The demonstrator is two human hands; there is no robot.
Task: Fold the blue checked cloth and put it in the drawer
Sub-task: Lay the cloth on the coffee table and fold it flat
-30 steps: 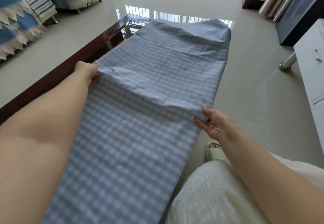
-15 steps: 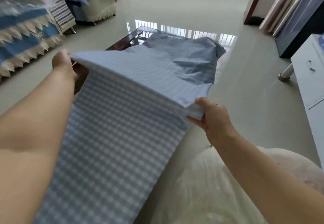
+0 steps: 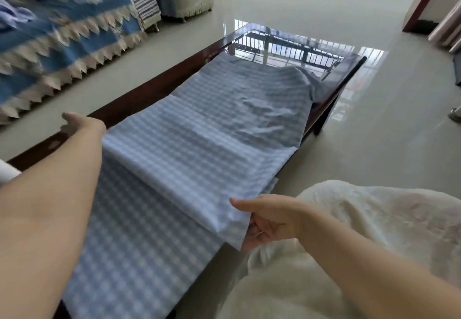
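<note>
The blue checked cloth (image 3: 199,129) lies along the desk (image 3: 139,99), its raised fold held at the left edge by the left hand (image 3: 79,123) (that grip is hidden) and pinched at the right edge by the right hand (image 3: 269,219). The fold could land crooked, since the far end is rumpled and slumps off the right edge. A fringed blue sofa cover (image 3: 62,41) sits left; no drawer shows.

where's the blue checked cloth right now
In the head view the blue checked cloth lies lengthwise along the dark wooden table, partly folded over itself, with the left hand and right hand holding its fold.
</note>
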